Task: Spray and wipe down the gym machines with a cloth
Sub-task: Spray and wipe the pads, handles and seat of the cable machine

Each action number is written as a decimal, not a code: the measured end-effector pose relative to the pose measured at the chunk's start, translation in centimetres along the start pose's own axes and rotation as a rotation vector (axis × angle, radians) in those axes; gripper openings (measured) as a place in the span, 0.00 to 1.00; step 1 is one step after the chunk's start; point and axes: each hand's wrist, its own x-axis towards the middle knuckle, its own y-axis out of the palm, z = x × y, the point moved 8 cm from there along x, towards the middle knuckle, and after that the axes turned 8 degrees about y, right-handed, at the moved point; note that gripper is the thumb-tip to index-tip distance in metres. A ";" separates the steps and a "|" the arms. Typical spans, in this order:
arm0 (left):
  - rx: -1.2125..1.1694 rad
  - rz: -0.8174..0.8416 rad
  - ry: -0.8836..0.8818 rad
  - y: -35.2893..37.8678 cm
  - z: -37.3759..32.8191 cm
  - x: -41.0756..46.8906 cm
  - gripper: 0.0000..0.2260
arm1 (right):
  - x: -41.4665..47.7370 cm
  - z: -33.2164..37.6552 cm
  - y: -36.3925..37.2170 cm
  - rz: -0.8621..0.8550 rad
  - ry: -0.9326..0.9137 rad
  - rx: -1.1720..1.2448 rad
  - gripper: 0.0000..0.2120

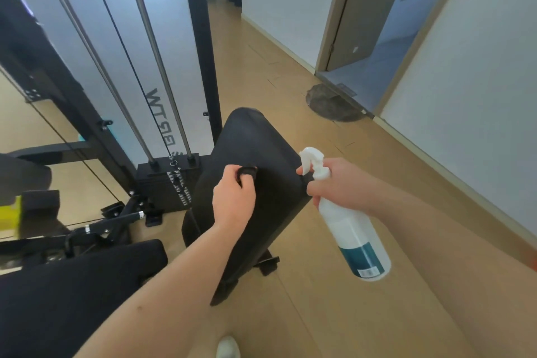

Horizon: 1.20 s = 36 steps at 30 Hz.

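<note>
Cloth [247,173], dark and judged soft and light, is bunched in the curled fingers of the left hand [234,200] against the black pad [261,148]; bottle [351,229], judged light rigid plastic best taken at the neck, is gripped there by the right hand [340,186], just beside the pad.

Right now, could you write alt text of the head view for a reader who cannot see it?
A person's left hand grips a black cloth on a black padded bench, while the right hand holds a white spray bottle beside it. A cable weight machine stands behind.
</note>
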 end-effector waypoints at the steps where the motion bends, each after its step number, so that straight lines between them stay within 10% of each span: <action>1: 0.032 0.006 -0.037 -0.3 0.0 -0.2 0.11 | -0.5 -0.3 -0.2 0.001 -0.008 -0.002 0.11; 8: -0.373 -0.125 -0.428 -1.9 2.4 -1.3 0.16 | -2.8 -1.5 0.5 0.015 -0.029 -0.058 0.03; 14: -0.758 0.173 -0.360 2.6 -1.2 -3.1 0.20 | -3.6 -1.1 1.3 0.008 -0.046 -0.006 0.09; 21: 0.035 0.232 0.335 2.6 -1.7 -1.7 0.22 | -2.8 0.2 1.9 0.009 -0.019 0.038 0.13; 36: 0.217 0.374 0.480 7.6 1.1 0.9 0.37 | 3.1 5.5 4.5 -0.095 0.152 -0.013 0.08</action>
